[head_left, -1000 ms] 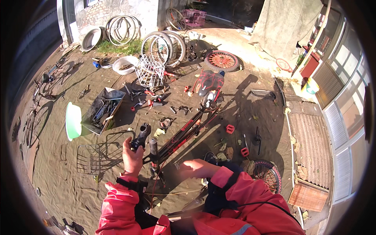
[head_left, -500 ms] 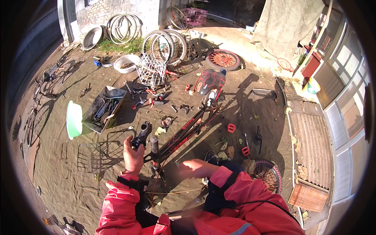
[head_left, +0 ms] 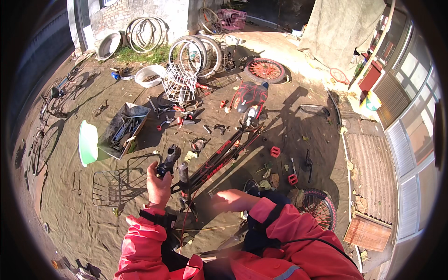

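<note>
Near centre, left hand (head_left: 158,184): fingers closed around a black stem part (head_left: 168,160).
Right hand (head_left: 233,199): open, palm down, holding nothing, just right of the red-black bike frame (head_left: 219,158).
Far left: toolbox (head_left: 122,130).

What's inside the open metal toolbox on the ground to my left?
The toolbox holds a jumble of dark hand tools, some with bluish handles. Its near wall and deep shadow hide whatever lies at the bottom, and single tools are too small to tell.

Sunlit dirt yard (head_left: 79,210), brick wall (head_left: 140,11), windowed building (head_left: 415,121) at right.
</note>
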`<state>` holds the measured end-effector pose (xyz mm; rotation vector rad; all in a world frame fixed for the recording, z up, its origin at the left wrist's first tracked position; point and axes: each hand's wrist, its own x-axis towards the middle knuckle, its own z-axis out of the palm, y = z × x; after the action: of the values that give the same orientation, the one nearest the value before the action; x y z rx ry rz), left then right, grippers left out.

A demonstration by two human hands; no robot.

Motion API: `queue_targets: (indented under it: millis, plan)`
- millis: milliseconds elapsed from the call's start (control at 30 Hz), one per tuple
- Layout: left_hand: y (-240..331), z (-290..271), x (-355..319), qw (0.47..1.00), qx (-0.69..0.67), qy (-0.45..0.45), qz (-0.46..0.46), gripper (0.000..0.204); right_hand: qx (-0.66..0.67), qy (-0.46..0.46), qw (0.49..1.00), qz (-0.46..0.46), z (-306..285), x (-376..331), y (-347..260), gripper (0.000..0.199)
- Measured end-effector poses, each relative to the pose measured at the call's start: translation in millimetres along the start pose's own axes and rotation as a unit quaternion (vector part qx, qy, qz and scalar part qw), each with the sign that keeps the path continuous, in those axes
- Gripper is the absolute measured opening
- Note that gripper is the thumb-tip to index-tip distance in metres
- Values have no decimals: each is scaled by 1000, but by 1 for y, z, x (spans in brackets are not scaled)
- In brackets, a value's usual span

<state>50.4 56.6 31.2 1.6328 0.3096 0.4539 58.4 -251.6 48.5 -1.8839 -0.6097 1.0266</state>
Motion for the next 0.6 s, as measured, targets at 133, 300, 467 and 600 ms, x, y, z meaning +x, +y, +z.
queue_targets:
  millis: [133, 300, 467, 600]
  plan:
    - [0, 0, 0, 1000, 3, -2, 3, 56, 4, -2, 1000, 9, -1, -2, -4, 56]
    - [2, 0, 0, 1000, 10, -1, 4, 56, -6, -3, 1000, 26, 0, -2, -8, 54]
    - [5, 0, -2, 1000, -6, -5, -4, 56, -6, -5, 1000, 8, -1, -2, -8, 57]
    - [6, 0, -1, 1000, 2, -4, -2, 56, -1, -6, 1000, 4, 0, -1, -7, 60]
